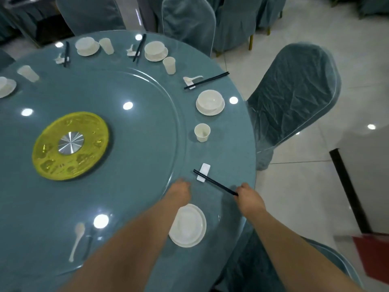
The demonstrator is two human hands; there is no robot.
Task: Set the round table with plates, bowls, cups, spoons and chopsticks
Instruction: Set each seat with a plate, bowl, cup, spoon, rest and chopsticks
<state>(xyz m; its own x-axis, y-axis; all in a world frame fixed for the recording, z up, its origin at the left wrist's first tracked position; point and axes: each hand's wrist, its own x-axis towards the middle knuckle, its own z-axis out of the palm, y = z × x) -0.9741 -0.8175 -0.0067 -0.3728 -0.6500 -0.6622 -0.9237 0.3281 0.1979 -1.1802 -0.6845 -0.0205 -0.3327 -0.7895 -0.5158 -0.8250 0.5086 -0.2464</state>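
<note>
A pair of black chopsticks (212, 182) lies across a white rest (203, 172) near the table's right edge. My right hand (249, 194) grips their near ends. My left hand (180, 189) hovers by the glass turntable's rim with curled fingers and nothing visible in it. Between my forearms sits a bare white plate (187, 225). A white spoon (76, 239) lies on the turntable at lower left beside a dark, blurred stick. Beyond the rest stand a white cup (202, 132) and a bowl on a plate (210, 102).
Round teal table (235, 148) with a glass turntable (130, 131) and yellow hub (70, 146). Further finished settings ring the far edge: bowls on plates, cups, spoons and chopsticks. Teal-covered chairs (292, 95) stand close around it. A dark table leg and a red object are at right.
</note>
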